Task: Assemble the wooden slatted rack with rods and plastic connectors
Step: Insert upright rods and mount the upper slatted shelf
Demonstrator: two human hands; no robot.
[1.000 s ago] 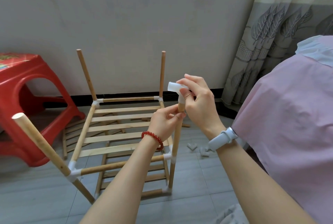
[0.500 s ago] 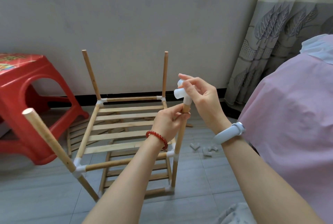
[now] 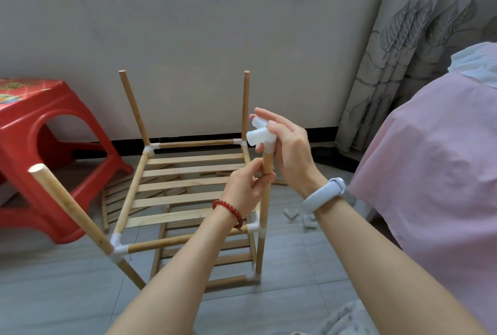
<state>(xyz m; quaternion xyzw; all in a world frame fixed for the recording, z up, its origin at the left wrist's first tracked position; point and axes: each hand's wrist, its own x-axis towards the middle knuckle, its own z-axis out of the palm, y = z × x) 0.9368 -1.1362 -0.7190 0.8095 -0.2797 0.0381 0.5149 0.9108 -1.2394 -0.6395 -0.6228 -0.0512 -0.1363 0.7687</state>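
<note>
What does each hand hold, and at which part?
The left hand grips the near right rod just below its top. The right hand holds the white connector on that rod's top end.

In front of me a plain grey wall [image 3: 188, 25] runs down to a black skirting strip [image 3: 282, 134] above the grey tiled floor [image 3: 53, 281]. A red plastic stool [image 3: 40, 146] stands at my left, near the wall. At my right hangs a grey curtain [image 3: 430, 38] with a leaf pattern, just behind a pink cloth [image 3: 430, 159]
</note>
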